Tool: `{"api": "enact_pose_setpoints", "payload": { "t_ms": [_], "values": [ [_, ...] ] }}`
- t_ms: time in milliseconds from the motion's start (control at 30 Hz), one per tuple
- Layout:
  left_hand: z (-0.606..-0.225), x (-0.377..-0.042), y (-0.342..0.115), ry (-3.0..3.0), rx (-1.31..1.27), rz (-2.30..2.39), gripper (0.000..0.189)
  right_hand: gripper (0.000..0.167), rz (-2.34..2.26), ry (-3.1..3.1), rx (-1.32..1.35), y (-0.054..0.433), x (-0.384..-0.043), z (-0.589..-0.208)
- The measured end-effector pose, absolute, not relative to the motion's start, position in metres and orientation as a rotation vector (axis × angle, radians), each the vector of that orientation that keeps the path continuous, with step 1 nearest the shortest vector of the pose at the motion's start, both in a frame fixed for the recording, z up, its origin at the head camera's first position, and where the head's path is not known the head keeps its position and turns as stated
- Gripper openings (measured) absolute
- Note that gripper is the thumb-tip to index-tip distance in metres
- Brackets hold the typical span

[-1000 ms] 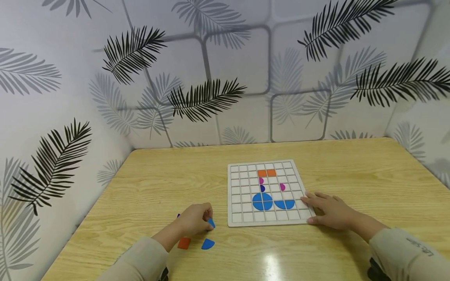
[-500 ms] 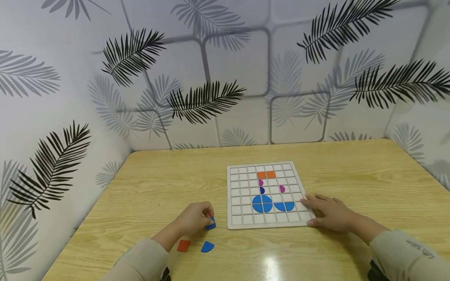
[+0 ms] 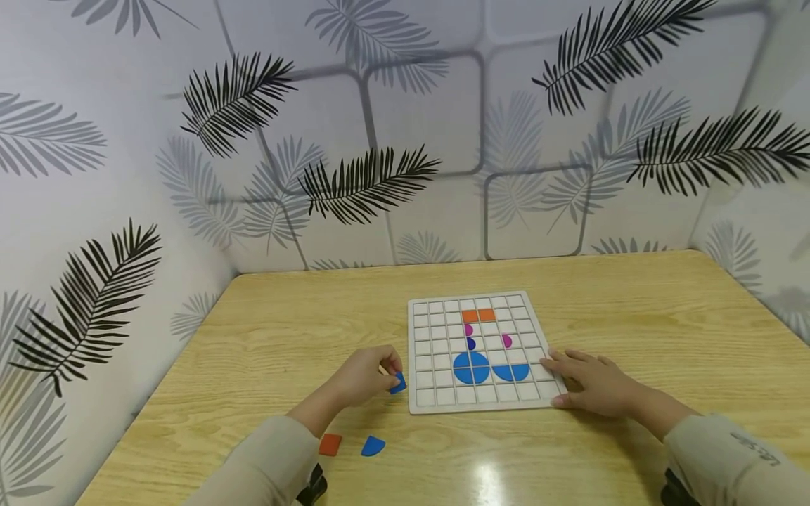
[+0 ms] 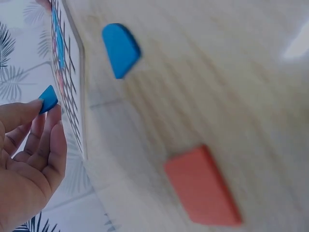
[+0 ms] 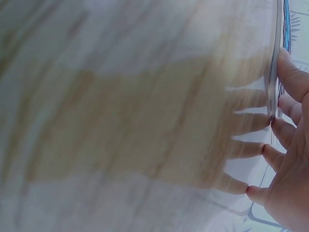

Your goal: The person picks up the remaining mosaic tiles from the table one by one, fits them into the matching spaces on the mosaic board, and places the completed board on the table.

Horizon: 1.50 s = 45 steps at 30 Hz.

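Between thumb and fingertips, my left hand (image 3: 363,377) pinches a blue puzzle piece (image 3: 398,384), just off the board's left edge. In the left wrist view this blue piece (image 4: 49,99) shows a pointed corner and a curved side. My right hand (image 3: 595,381) lies with fingers extended at the right edge of the white grid board (image 3: 425,398), touching it. On the board are two orange squares (image 3: 478,315), small magenta half-circles (image 3: 508,341), a dark blue half-circle (image 3: 471,344), a full blue circle (image 3: 471,367) and a blue half-circle (image 3: 510,372).
A red-orange square (image 3: 330,444) and a blue quarter-circle (image 3: 373,445) lie on the wooden table (image 3: 304,309) near my left forearm. Behind the table stands a wall (image 3: 443,140) with a leaf pattern.
My left hand has lifted the blue piece and carried it right and slightly away from me, towards the board. My right hand has stayed at the board's edge.
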State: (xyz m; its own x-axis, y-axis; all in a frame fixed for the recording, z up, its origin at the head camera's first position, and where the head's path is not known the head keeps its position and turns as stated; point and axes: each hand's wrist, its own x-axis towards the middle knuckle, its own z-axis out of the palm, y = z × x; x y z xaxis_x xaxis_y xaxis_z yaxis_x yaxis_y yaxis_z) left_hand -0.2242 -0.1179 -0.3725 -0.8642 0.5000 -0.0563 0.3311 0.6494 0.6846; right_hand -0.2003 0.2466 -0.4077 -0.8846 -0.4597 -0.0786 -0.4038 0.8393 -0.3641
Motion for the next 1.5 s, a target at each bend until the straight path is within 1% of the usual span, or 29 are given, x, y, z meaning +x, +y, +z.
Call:
{"api": "enact_pose_setpoints", "payload": {
  "t_ms": [567, 967, 1400, 1500],
  "values": [
    [-0.363, -0.242, -0.075, 2.613, 0.768, 0.929, 0.012, 0.069, -0.533, 2.87, -0.68, 0.247, -0.197, -0.407],
    [-0.36, -0.257, -0.036, 2.642, 0.907, 0.801, 0.011, 0.071, -0.515, 2.862, -0.679, 0.249, -0.199, -0.409],
    [-0.367, -0.27, -0.006, 2.632, 0.935, 0.796, 0.013, 0.07, -0.516, 2.858, -0.662, 0.248, -0.2, -0.409],
    [-0.369, -0.271, 0.0, 2.626, 0.909, 0.806, 0.014, 0.07, -0.516, 2.858, -0.661, 0.248, -0.199, -0.409]
  ]
}}
